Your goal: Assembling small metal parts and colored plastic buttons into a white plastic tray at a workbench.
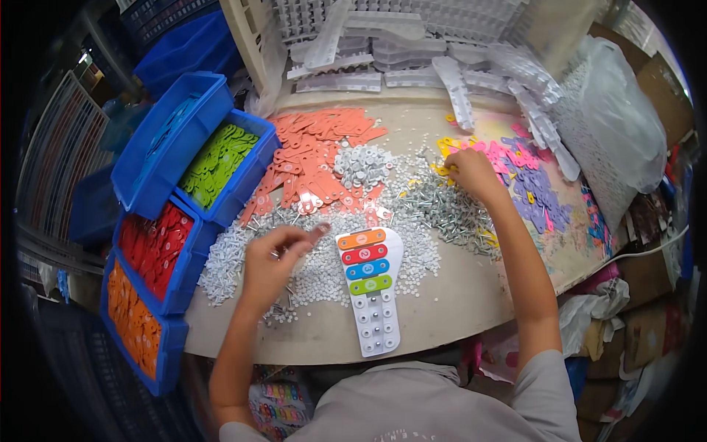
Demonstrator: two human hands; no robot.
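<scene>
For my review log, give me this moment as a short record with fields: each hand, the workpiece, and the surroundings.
Left hand: pinches small metal pieces above white washers.
Right hand: reaches into the yellow and pink plastic bars.
Workpiece: white base with four coloured bars fitted, lower holes empty.
Bins: blue bins on the left, sorted by colour.

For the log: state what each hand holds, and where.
Left hand pinches small silvery screws between fingertips. Right hand rests on yellow bars; any grip cannot be told.
</scene>
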